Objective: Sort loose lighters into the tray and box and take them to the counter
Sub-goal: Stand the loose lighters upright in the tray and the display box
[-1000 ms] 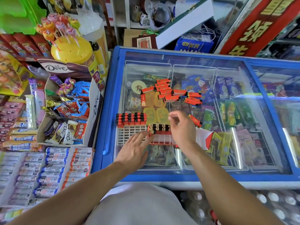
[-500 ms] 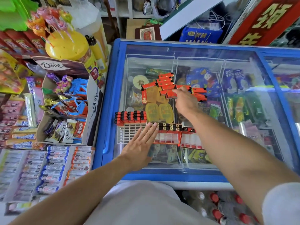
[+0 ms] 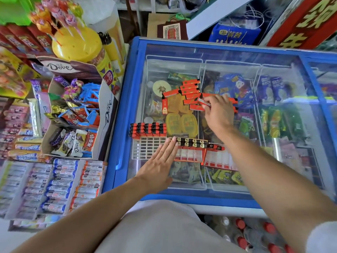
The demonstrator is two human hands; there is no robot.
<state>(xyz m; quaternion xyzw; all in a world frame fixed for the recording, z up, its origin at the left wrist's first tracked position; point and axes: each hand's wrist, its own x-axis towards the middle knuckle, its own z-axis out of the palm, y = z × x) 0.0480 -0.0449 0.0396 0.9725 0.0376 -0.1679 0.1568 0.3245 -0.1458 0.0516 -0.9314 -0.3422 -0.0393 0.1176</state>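
Fingers (image 3: 208,101) of the right hand (image 3: 219,114) pinch one red rectangular plastic lighter (image 3: 203,102) at the near edge of the loose heap of red lighters (image 3: 189,91), which lies on the glass lid of the blue chest freezer (image 3: 125,110). Roughly a dozen lighters lie in that heap; the hand hides some. Fingers of the left hand (image 3: 158,165) lie straight and flat, grasping nothing, their tips touching the black-topped lighters standing in the red slotted box (image 3: 189,154). Just left of those fingertips sits the white grid tray (image 3: 145,149), its far rows filled with five columns of red lighters (image 3: 148,130). Right of the box lies a second red slotted box (image 3: 218,158) holding about two lighters. Left of the freezer, a cardboard sweets carton (image 3: 107,114) reads "Dove".
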